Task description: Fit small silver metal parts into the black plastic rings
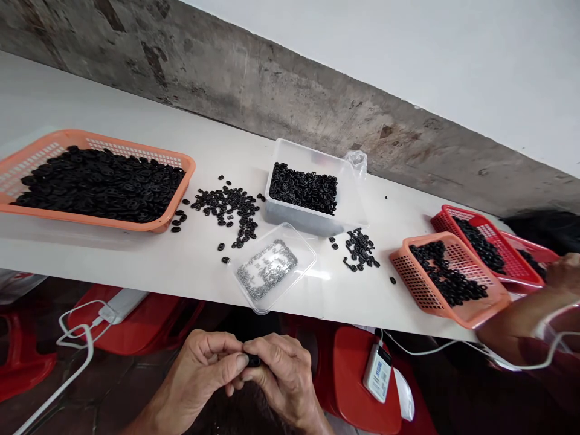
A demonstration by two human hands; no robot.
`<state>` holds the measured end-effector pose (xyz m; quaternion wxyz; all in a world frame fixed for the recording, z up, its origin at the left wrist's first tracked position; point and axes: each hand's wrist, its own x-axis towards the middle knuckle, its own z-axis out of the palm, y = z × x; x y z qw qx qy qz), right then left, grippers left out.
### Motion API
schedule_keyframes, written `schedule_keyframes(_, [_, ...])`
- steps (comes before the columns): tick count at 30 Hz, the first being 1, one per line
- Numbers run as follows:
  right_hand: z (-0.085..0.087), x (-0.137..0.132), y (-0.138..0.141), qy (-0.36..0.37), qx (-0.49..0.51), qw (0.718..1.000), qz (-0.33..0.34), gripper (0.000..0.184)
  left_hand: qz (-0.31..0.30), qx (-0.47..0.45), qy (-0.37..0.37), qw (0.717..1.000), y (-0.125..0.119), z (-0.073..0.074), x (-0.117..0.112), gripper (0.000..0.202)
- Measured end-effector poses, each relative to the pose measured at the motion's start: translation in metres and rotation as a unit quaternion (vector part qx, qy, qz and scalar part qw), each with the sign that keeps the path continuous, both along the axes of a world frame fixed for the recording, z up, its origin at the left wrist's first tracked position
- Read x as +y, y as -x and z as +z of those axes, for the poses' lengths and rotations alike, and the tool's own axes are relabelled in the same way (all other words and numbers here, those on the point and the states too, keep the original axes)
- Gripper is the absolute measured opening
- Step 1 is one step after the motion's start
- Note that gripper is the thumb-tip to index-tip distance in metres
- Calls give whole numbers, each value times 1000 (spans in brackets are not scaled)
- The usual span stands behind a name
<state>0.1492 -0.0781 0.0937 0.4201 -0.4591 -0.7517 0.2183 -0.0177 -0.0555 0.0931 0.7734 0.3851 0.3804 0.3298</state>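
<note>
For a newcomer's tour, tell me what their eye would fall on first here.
Probably the large orange basket heaped with black oval pieces, at the left of the white table. Next might come the clear bin of small black parts mid-table, with the shallow tray of shiny bits nearer the edge. Below that, the left hand and right hand hold a small black piece.

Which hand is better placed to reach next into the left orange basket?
Probably the left hand: it lies nearer the basket than the right hand. Both hold a small black piece, so the left would release first.
</note>
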Motion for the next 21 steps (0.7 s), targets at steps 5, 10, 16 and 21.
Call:
schedule_keyframes(5, [2,2,3,8,8,1000,-1,24,9,-10,3,1000,2,-3,-1,16])
schedule_keyframes(10, [-2,7,5,24,14,1000,-13,41,54,0,14,998,2,-7,5,13])
schedule_keyframes(16, [-33,8,-1,50,57,997,-33,47,128,-4,25,991,-1,-14,22,16])
schedule_keyframes(21, [-73,7,3,54,52,997,-5,32,229,26,-9,973,30,-19,46,21])
